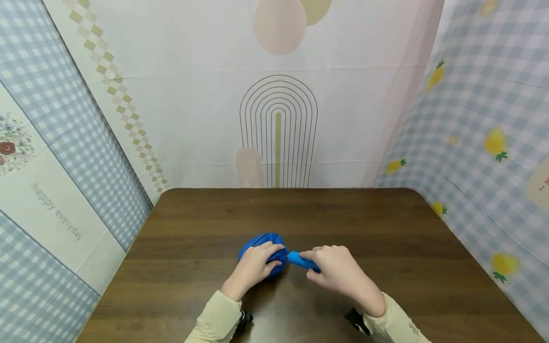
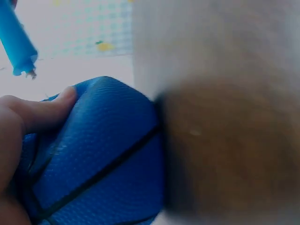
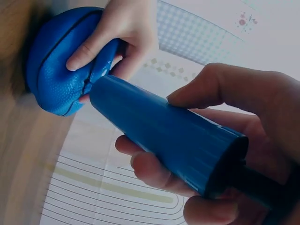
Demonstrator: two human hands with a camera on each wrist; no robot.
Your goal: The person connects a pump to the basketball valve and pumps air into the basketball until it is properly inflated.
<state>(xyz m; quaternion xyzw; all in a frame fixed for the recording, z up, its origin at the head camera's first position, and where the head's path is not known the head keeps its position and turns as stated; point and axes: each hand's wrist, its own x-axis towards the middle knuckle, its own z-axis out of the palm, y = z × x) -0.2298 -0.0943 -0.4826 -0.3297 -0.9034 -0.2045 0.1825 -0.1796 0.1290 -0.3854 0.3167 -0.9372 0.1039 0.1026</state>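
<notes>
A blue ball with black seams, a small basketball partly caved in and creased, lies on the table. My left hand grips it from the near left, its thumb on the dented side; the left wrist view shows the pebbled skin of the ball. In my right hand is a blue hand pump, fingers and thumb curled round its barrel. A small metallic tip at the pump's narrow end points toward the ball, a short way off it in the left wrist view. A dark rod runs from the barrel's wide end.
The brown wooden table has rounded far corners. Behind it hangs a pale patterned cloth, with checked cloths at the left and right. Black straps sit at the wrists, by the light sleeves.
</notes>
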